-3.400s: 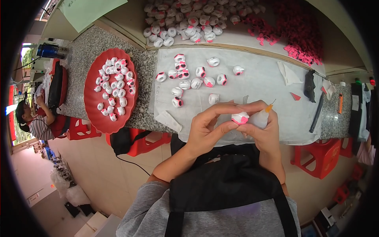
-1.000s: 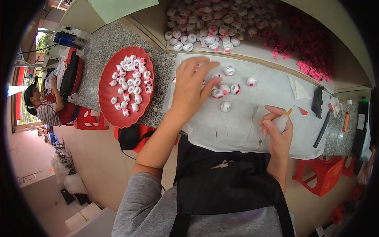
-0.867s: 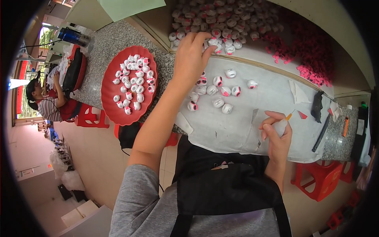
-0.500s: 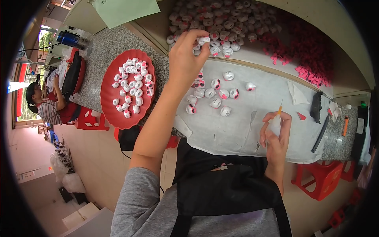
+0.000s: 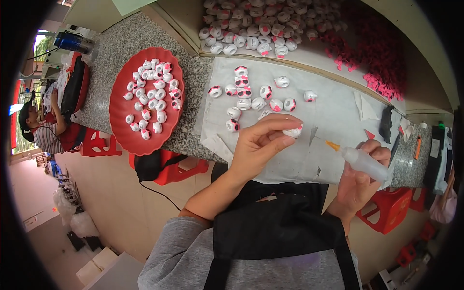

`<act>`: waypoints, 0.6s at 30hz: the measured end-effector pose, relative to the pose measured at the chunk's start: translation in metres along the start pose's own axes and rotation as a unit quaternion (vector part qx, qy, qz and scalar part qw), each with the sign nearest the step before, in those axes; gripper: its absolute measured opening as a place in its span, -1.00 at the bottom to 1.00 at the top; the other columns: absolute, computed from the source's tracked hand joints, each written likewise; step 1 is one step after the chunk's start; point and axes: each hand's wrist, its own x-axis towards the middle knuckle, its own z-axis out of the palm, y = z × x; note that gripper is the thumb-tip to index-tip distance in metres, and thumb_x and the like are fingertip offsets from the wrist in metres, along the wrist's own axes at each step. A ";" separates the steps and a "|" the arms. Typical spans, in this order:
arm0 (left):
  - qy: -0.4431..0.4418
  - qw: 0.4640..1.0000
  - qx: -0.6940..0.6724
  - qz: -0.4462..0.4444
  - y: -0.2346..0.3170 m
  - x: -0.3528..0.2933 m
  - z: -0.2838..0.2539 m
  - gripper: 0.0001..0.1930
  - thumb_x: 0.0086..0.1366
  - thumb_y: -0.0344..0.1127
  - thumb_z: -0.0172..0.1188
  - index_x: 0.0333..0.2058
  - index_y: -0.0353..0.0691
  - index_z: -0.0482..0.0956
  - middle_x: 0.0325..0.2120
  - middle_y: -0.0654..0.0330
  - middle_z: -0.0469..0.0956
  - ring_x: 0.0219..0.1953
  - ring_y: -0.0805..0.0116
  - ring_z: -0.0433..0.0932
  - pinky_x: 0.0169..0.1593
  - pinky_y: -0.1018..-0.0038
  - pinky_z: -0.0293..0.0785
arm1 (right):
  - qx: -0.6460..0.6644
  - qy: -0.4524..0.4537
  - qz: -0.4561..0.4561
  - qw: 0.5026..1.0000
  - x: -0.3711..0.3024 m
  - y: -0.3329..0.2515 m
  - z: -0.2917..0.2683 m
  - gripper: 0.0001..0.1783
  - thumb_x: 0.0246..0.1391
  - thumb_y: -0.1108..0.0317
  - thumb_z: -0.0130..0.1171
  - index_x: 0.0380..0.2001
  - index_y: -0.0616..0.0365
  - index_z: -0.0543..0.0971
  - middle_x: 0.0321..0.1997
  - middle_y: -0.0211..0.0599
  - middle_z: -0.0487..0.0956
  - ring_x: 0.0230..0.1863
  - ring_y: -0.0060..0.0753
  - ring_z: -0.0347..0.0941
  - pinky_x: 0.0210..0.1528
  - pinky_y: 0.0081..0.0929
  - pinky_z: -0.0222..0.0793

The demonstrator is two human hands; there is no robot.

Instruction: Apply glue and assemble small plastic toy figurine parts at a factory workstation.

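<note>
Between the thumb and fingers of my left hand (image 5: 263, 145) is a small white figurine head (image 5: 293, 131) with a touch of pink. My right hand (image 5: 360, 181) is wrapped round a translucent squeeze bottle (image 5: 365, 163). The bottle's orange tip with a thin needle (image 5: 332, 144) points left toward the held head, apart from it. Several white heads with pink and dark markings (image 5: 244, 92) lie on the white paper sheet (image 5: 290, 166) beyond my left hand. Others lie in the red scalloped tray (image 5: 119, 121) on the left.
A shelf at the back holds a heap of white heads (image 5: 263, 29) and many small pink pieces (image 5: 384, 84). Paper scraps (image 5: 366, 107) and a black strip (image 5: 386, 127) lie at right, near an orange marker-like stick (image 5: 418, 147). A co-worker (image 5: 43, 128) sits far left. Red stools (image 5: 386, 208) stand below.
My left hand has come from the shelf's edge down over the paper, bringing a white head. My right hand has moved right and tipped the bottle from upright to pointing left.
</note>
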 end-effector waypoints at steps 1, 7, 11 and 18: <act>0.002 1.000 0.000 0.002 -0.001 -0.002 0.001 -0.73 -0.02 -0.57 0.03 -0.26 -0.35 0.37 -0.22 0.08 0.32 -0.20 0.39 0.34 -0.16 0.48 0.35 | 0.022 0.017 -0.033 0.999 0.001 0.001 0.003 -0.59 -0.39 0.33 0.22 -0.47 0.16 0.22 -0.39 -0.29 0.24 -0.58 -0.57 0.18 -0.51 -0.65 0.21; 0.008 0.996 -0.083 -0.036 0.001 -0.011 0.007 -0.66 -0.08 -0.61 0.08 -0.26 -0.33 0.27 -0.28 0.07 0.35 -0.19 0.41 0.34 -0.14 0.57 0.24 | -0.048 -0.021 -0.135 0.989 -0.009 0.007 0.010 -0.52 -0.36 0.14 0.25 -0.46 0.09 0.22 -0.48 -0.41 0.18 -0.55 -0.62 0.08 -0.53 -0.70 0.08; 0.003 0.995 -0.094 -0.033 0.003 -0.012 0.011 -0.64 -0.10 -0.62 0.07 -0.25 -0.34 0.28 -0.28 0.08 0.35 -0.19 0.41 0.33 -0.14 0.55 0.24 | -0.044 -0.140 -0.228 0.963 -0.009 0.003 0.005 -0.47 -0.51 0.40 0.35 -0.40 0.14 0.29 -0.41 -0.30 0.29 -0.57 -0.56 0.24 -0.62 -0.70 0.22; 0.000 0.995 -0.098 -0.028 0.002 -0.013 0.011 -0.63 -0.10 -0.63 0.06 -0.23 -0.34 0.28 -0.27 0.07 0.34 -0.18 0.41 0.33 -0.13 0.54 0.23 | -0.091 -0.091 -0.267 0.955 -0.017 0.009 0.013 -0.56 -0.36 0.21 0.26 -0.47 0.17 0.26 -0.49 -0.32 0.25 -0.64 -0.64 0.15 -0.68 -0.78 0.12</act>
